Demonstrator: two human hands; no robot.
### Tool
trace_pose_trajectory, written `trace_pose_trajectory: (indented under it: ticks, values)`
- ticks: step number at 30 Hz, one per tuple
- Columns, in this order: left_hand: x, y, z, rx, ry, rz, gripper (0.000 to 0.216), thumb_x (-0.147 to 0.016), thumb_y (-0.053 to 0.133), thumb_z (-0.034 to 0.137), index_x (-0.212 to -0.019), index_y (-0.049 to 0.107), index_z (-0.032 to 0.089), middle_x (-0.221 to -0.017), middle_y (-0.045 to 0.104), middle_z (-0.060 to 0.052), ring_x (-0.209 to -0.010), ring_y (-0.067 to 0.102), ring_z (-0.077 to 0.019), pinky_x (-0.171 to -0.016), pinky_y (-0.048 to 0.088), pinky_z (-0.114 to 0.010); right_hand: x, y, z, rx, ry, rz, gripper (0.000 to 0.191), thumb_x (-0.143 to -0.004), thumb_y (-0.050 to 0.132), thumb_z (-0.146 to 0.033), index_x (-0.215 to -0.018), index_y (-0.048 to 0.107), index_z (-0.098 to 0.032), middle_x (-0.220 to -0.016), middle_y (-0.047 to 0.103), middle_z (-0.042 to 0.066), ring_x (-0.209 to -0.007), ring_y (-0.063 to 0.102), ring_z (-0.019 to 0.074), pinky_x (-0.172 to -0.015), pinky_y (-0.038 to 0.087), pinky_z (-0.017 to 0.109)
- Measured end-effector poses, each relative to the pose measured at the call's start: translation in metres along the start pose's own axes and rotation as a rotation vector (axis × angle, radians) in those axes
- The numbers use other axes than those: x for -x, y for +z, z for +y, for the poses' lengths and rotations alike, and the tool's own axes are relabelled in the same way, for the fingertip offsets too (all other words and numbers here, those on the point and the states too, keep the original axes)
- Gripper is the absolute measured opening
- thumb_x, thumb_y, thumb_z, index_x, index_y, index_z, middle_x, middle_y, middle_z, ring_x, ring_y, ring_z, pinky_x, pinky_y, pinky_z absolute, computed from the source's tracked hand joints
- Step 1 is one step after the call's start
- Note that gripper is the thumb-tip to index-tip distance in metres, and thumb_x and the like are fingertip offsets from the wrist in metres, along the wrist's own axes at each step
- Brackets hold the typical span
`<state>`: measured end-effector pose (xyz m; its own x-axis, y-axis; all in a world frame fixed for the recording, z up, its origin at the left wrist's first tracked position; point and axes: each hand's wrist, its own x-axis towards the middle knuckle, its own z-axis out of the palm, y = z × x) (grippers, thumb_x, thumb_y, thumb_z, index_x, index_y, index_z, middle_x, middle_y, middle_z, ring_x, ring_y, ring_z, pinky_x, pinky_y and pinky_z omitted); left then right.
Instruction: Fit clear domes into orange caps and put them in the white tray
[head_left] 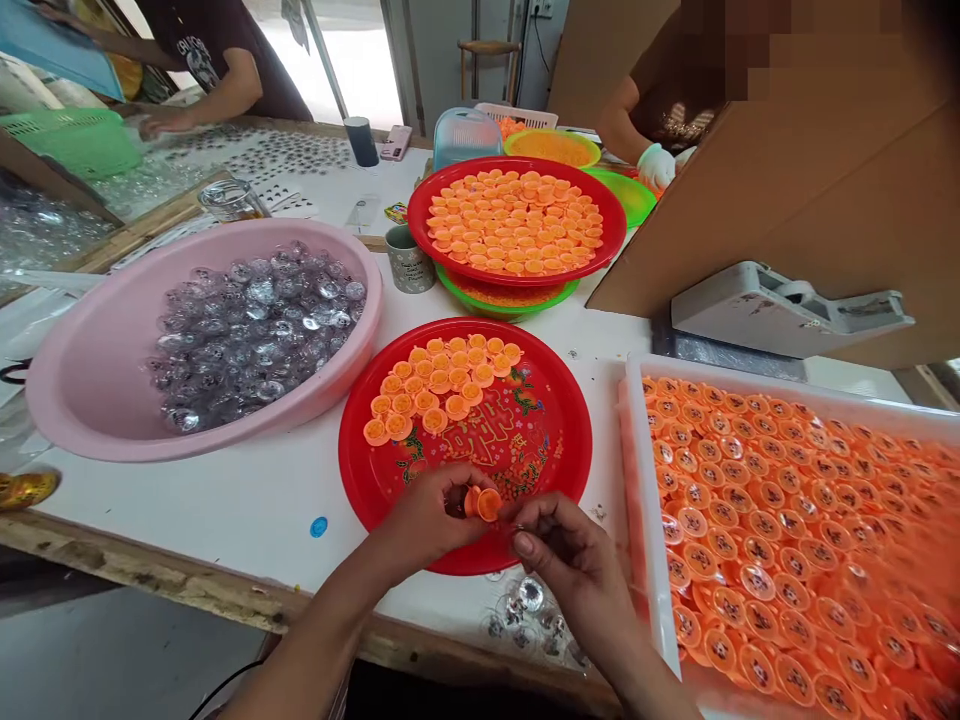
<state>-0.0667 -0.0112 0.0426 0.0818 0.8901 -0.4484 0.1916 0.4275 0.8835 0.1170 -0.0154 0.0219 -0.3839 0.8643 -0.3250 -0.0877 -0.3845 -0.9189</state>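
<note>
My left hand (429,518) is closed on small orange round caps (482,502), held over the near rim of a red tray (551,400). My right hand (564,555) sits just right of it, fingers pinched together on something small I cannot make out. Several orange caps (439,385) lie in rows on the far left part of the red tray. A few clear plastic domes (525,610) lie on the table under my right hand.
A pink basin (90,360) of clear domes stands at left. A white bin (646,520) of assembled orange pieces is at right. Stacked trays of orange caps (516,222), a cup (409,260) and a cardboard box (825,190) stand behind. Two other people work at the back.
</note>
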Motion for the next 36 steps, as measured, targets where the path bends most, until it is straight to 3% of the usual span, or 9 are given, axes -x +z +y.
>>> trace_pose_trajectory:
  ticks: [3,8,10,15,21,26,30,33,36]
  values:
    - [0.000,0.002,0.000,0.188,-0.037,-0.042,0.022,-0.065,0.070,0.019,-0.085,0.064,0.015,-0.076,0.060,0.001,-0.069,0.055,-0.0122,-0.062,0.042,-0.022,-0.001,0.000,0.000,0.029,-0.036,0.034,0.021,-0.079,0.074,-0.037,-0.079,0.062,-0.019,-0.073,0.061,0.000,-0.064,0.051,0.0129,-0.056,0.040,0.022]
    - [0.001,0.004,-0.003,0.341,-0.118,-0.086,0.031,-0.067,0.074,0.025,-0.094,0.062,0.016,-0.060,0.055,0.006,-0.047,0.048,-0.0082,-0.041,0.031,-0.018,0.000,-0.013,0.001,0.082,-0.103,0.401,0.021,-0.081,0.071,-0.039,-0.089,0.062,-0.022,-0.086,0.065,0.003,-0.080,0.059,0.0179,-0.071,0.049,0.027]
    - [0.001,0.006,-0.002,0.343,-0.129,-0.100,0.029,-0.067,0.074,0.026,-0.091,0.061,0.016,-0.058,0.054,0.006,-0.045,0.047,-0.0075,-0.041,0.031,-0.018,0.002,-0.013,-0.002,0.110,-0.098,0.366,0.019,-0.082,0.071,-0.037,-0.090,0.062,-0.023,-0.086,0.066,0.002,-0.078,0.059,0.0172,-0.069,0.048,0.026]
    - [0.000,0.008,0.003,0.298,-0.134,-0.177,0.021,-0.067,0.074,0.024,-0.079,0.059,0.014,-0.057,0.049,0.007,-0.049,0.044,-0.0064,-0.045,0.031,-0.018,0.004,-0.001,-0.009,0.210,-0.093,0.051,0.012,-0.087,0.065,-0.033,-0.085,0.062,-0.022,-0.074,0.062,0.000,-0.070,0.055,0.0155,-0.062,0.044,0.025]
    - [0.003,0.007,0.000,0.251,-0.178,-0.179,0.022,-0.069,0.067,0.024,-0.088,0.058,0.017,-0.057,0.054,0.006,-0.051,0.051,-0.0103,-0.049,0.039,-0.021,-0.005,-0.010,-0.008,0.132,-0.094,0.287,0.018,-0.082,0.071,-0.036,-0.089,0.063,-0.021,-0.087,0.066,0.002,-0.076,0.057,0.0159,-0.066,0.046,0.026]
    - [0.006,0.010,0.004,0.198,-0.145,-0.218,0.017,-0.075,0.059,0.024,-0.091,0.054,0.020,-0.061,0.053,0.006,-0.052,0.050,-0.0101,-0.047,0.040,-0.021,-0.014,-0.011,-0.008,0.060,0.027,0.111,0.022,-0.076,0.076,-0.038,-0.082,0.068,-0.019,-0.072,0.065,0.000,-0.065,0.057,0.0139,-0.062,0.046,0.025]
    - [0.008,0.011,0.012,0.108,-0.139,-0.275,0.010,-0.080,0.059,0.027,-0.085,0.053,0.020,-0.062,0.051,0.006,-0.054,0.050,-0.0104,-0.046,0.038,-0.020,-0.015,-0.005,-0.006,0.029,0.075,0.037,0.019,-0.074,0.077,-0.035,-0.079,0.070,-0.018,-0.074,0.068,0.001,-0.064,0.059,0.0135,-0.058,0.046,0.024]
    - [0.008,0.013,0.012,0.012,-0.136,-0.285,0.013,-0.083,0.057,0.032,-0.080,0.055,0.020,-0.062,0.052,0.005,-0.053,0.050,-0.0112,-0.045,0.038,-0.020,-0.012,-0.005,-0.007,0.152,0.009,0.038,0.007,-0.079,0.073,-0.027,-0.078,0.072,-0.020,-0.075,0.068,0.001,-0.069,0.061,0.0146,-0.062,0.048,0.025]
    - [0.008,0.019,0.010,-0.100,-0.067,-0.208,0.011,-0.086,0.055,0.028,-0.079,0.059,0.020,-0.059,0.051,0.004,-0.051,0.047,-0.0107,-0.046,0.035,-0.020,-0.009,-0.006,-0.008,0.326,-0.088,0.093,0.004,-0.080,0.071,-0.020,-0.076,0.073,-0.022,-0.075,0.066,0.000,-0.071,0.061,0.0152,-0.065,0.048,0.026]
